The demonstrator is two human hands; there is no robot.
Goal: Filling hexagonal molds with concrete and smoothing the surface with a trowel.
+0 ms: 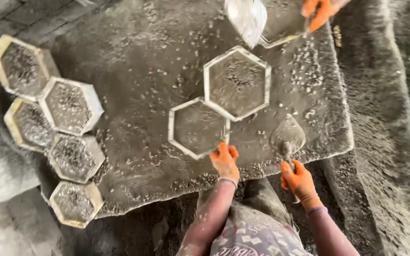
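Observation:
My left hand [224,160], in an orange glove, grips the near corner of a white hexagonal mould [198,127] filled with wet grey concrete. A second, larger-looking hexagonal mould [237,82] lies touching it on the far side. My right hand [299,179], also orange-gloved, holds the handle of a trowel [288,137] whose blade rests flat on the table. Both moulds sit on a concrete-smeared table [138,71].
Several hexagonal moulds [67,105] with gravelly fill are stacked off the table's left edge. At the far side another person's orange-gloved hand [320,11] holds a mould, with a shovel blade [246,18] beside it. Piles of grey mix lie to the right.

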